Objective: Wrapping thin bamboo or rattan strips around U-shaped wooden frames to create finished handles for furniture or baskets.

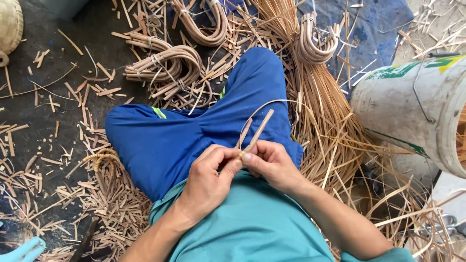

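My left hand (208,180) and my right hand (270,164) meet over my lap and pinch the same short tan cane stick (258,130), which points up and away to the right. A thin cane strip (252,112) loops out from the grip and arcs over my blue trouser knee (252,82). The fingertips of both hands press together at the stick's lower end. I sit cross-legged on the ground in blue trousers and a teal shirt.
Bent cane bundles (165,65) tied with wire lie ahead. A long sheaf of thin cane strips (320,111) runs along my right. A white plastic bucket (412,106) lies at right. Cut cane scraps (97,194) litter the dark floor. A small woven ring (103,157) lies beside my left leg.
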